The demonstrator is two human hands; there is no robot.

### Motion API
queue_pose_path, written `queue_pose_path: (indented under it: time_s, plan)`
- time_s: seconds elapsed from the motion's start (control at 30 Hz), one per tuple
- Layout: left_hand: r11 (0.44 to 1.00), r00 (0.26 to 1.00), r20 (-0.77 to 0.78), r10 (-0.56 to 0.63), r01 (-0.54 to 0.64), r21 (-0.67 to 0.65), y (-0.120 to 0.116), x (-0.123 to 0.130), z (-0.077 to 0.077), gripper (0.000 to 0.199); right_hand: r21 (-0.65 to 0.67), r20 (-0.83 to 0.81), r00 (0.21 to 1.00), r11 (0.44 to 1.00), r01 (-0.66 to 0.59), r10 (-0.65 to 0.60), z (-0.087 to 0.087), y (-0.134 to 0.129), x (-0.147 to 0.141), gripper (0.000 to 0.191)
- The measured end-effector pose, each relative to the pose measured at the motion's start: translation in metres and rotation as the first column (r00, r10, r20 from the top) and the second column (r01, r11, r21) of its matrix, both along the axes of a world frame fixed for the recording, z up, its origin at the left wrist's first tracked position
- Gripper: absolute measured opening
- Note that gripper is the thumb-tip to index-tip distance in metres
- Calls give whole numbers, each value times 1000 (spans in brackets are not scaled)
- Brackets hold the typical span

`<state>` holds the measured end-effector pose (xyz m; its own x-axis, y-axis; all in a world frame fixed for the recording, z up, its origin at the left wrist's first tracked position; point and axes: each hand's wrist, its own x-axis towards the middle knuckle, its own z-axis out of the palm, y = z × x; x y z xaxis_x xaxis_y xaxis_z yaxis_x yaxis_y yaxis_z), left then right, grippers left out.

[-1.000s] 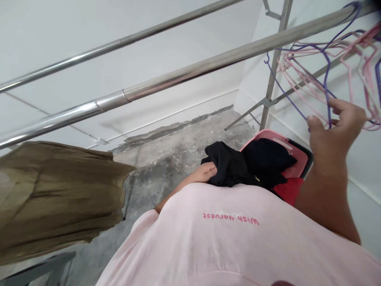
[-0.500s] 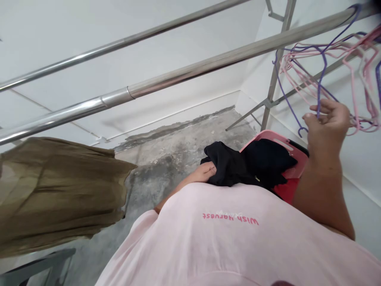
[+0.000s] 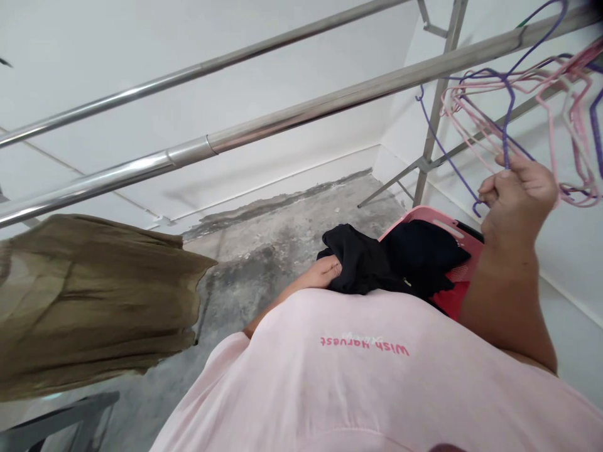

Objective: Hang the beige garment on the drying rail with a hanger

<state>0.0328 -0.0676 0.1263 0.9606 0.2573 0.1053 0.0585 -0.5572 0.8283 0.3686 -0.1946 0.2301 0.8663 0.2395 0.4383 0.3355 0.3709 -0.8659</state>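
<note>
My right hand (image 3: 521,188) is closed around the near side of a purple hanger (image 3: 507,119). The hanger's hook rises over the upper right end of the steel rail (image 3: 339,103); I cannot tell whether it still rests on it. Several pink and purple hangers (image 3: 572,119) hang in a bunch just behind. Low in the middle, my left hand (image 3: 327,270) grips a black garment (image 3: 360,260), its fingertips partly under the folds. The cloth trails toward a pink laundry basket (image 3: 409,215) that holds dark and red clothes.
A second rail (image 3: 198,66) runs behind the first. An olive-brown garment (image 3: 108,301) hangs at the left. The rack's leg (image 3: 426,150) stands at the right, near the white wall. Below is a grey, patchy concrete floor (image 3: 264,251).
My right hand has tightened around the purple hanger. The hanger's hook has shifted slightly up and left against the rail. My left hand and the black garment have stayed in place.
</note>
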Motion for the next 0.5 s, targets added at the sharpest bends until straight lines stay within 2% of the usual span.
queue_pose_path:
  time_s: [0.23,0.33,0.5]
  plan:
    - [1000,1000,-13,15,-15,-16,-2,-2,1,78,86,-10,1000,996,-24,25,-7,-19,-20,39]
    - [999,1000,12,26,-26,-21,-4,-3,2,81,138,-21,998,989,-50,53,-16,-33,-33,36]
    - [999,999,-32,40,-41,-9,-4,-3,1,81,145,-76,991,985,-95,107,-36,-57,-39,33]
